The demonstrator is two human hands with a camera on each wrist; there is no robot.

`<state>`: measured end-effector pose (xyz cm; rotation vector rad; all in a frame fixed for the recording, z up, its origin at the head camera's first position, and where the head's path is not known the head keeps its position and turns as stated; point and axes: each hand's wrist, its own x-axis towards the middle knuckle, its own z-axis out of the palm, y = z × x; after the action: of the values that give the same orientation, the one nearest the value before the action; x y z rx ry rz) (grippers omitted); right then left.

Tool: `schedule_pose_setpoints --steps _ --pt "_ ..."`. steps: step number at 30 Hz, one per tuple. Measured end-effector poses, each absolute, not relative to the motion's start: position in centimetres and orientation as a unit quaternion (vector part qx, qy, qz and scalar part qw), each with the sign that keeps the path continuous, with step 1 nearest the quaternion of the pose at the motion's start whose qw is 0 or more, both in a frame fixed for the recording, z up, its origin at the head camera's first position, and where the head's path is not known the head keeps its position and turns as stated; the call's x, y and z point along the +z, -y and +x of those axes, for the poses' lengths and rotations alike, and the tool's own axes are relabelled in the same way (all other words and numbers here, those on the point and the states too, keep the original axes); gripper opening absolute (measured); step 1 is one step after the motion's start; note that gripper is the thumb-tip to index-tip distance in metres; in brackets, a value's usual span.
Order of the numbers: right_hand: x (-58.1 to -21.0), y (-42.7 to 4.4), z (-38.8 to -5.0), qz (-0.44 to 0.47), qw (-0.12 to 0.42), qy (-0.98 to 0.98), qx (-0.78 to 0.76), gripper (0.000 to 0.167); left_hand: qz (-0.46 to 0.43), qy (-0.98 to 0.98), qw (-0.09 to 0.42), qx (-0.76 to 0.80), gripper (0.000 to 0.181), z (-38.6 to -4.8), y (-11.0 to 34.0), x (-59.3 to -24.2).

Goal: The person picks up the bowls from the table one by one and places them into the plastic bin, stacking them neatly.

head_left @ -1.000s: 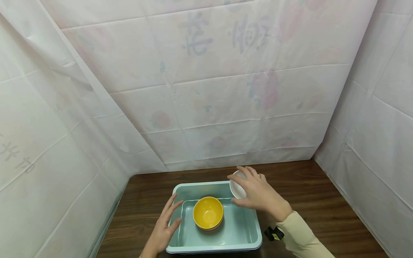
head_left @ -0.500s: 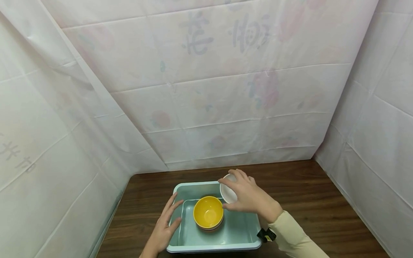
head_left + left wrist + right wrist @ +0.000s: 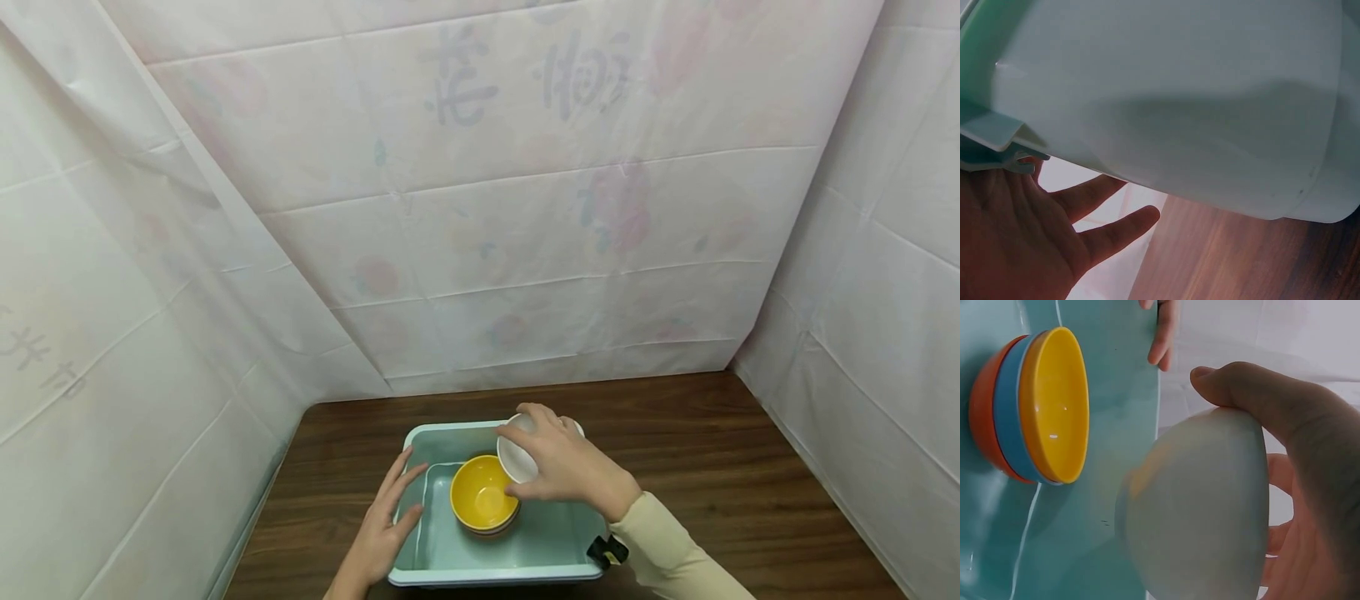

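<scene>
My right hand (image 3: pixel 564 462) grips a white bowl (image 3: pixel 517 461) by its rim, tilted, above the right part of a pale blue-green basin (image 3: pixel 495 576). In the right wrist view the bowl (image 3: pixel 1204 506) shows its rounded outer side, with the thumb on the rim and fingers beyond. A yellow bowl (image 3: pixel 480 493) tops a nested stack in the basin, with a blue bowl (image 3: pixel 1009 412) and an orange bowl (image 3: pixel 984 412) under it. My left hand (image 3: pixel 378 533) lies at the basin's left side, fingers spread and fairly straight. In the left wrist view its fingers (image 3: pixel 1119 232) reach along the outer wall.
The basin stands on a dark brown wooden table (image 3: pixel 705 467). White patterned sheets (image 3: pixel 525 208) hang behind the table and along both sides. A small black device (image 3: pixel 607 551) sits at the right wrist by the pale sleeve (image 3: pixel 667 542).
My right hand has carried the white bowl left and slightly toward me, from the basin's right rim to just beside the yellow bowl. The left hand and the stack stay in place.
</scene>
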<state>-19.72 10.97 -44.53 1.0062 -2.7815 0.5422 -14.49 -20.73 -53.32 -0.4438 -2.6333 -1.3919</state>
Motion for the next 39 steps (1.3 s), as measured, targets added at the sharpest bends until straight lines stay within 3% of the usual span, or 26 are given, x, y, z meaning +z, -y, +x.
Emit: schedule_pose_setpoints --steps 39 --pt "-44.9 -9.2 -21.1 0.391 0.023 0.913 0.111 0.069 -0.138 0.872 0.055 -0.466 0.045 -14.3 20.7 -53.3"
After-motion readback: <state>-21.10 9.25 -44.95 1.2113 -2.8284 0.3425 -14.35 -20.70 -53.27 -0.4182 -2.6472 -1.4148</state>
